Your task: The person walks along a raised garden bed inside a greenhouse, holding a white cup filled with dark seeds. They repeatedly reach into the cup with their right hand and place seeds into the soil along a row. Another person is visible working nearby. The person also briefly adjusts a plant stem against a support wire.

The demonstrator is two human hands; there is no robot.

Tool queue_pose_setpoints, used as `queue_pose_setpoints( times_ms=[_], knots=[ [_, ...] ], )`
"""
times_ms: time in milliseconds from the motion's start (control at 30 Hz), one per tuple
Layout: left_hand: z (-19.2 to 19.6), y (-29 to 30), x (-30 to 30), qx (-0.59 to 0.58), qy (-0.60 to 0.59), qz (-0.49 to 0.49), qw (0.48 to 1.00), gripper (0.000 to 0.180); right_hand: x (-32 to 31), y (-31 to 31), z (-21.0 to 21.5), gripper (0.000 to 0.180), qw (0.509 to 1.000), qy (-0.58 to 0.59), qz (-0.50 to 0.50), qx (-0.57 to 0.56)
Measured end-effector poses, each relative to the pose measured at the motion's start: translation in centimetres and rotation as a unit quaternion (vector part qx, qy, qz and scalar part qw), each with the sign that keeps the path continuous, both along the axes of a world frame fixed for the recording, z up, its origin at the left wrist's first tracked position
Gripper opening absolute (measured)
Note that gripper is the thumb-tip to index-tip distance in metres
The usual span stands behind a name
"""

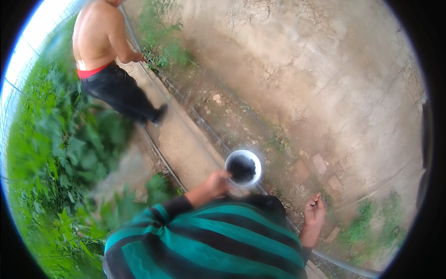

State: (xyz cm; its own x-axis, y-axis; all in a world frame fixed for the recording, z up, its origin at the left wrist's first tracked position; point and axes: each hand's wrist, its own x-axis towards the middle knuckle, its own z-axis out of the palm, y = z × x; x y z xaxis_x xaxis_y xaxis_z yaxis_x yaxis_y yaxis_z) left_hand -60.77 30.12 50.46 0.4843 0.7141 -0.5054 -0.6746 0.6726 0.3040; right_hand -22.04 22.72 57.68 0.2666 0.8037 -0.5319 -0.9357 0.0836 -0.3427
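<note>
My left hand (217, 182) is closed on the rim of a white round bucket (258, 168) in front of my body. Dark, loose-looking stuff (241, 169) lies inside; its kind is too blurred to tell. Off to the right, my right hand (315, 211) is raised over the ground with its fingers curled together. Whatever its fingertips may pinch is too small to make out. The bucket is well apart from that hand.
A shirtless person (95, 44) in dark trousers stands ahead on the left of a narrow path (181, 144). Green leafy plants (55, 153) fill the left side. Pipes (211, 132) run along the path. An earthen wall (334, 79) rises right, with bricks (319, 163) near its foot.
</note>
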Motion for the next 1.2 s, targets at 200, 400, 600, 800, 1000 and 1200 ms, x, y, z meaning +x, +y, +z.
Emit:
queue_pose_setpoints(
  times_ms=[200,400,600,800,1000,1200],
  knots=[
    [-0.9,0.2,0.1,-0.006,0.017,-0.005,1.0,0.055,0.2,0.1,-0.5,0.012,1.0,0.004,0.004,0.014],
    [-0.9,0.0,0.2,-0.012,0.032,0.0,0.999,0.05,0.6,0.1,-0.8,0.015,1.0,0.001,0.011,0.017],
    [-0.9,0.0,0.3,-0.015,0.003,-0.001,1.0,0.051,0.4,0.4,-0.9,0.016,1.0,-0.002,0.013,0.025],
    [-1.2,0.2,-0.4,-0.015,0.043,0.006,0.999,0.032,1.6,-0.5,0.8,0.015,0.996,-0.03,-0.084,-0.024],
    [1.0,2.8,0.8,0.036,0.014,0.003,0.999,0.068,7.2,-5.0,-1.0,0.01,0.994,-0.011,-0.108,0.02],
    [5.2,4.0,4.2,0.061,0.047,-0.011,0.997,0.079,8.8,-9.1,-4.6,0.016,0.983,-0.071,-0.16,-0.05]
  ],
)
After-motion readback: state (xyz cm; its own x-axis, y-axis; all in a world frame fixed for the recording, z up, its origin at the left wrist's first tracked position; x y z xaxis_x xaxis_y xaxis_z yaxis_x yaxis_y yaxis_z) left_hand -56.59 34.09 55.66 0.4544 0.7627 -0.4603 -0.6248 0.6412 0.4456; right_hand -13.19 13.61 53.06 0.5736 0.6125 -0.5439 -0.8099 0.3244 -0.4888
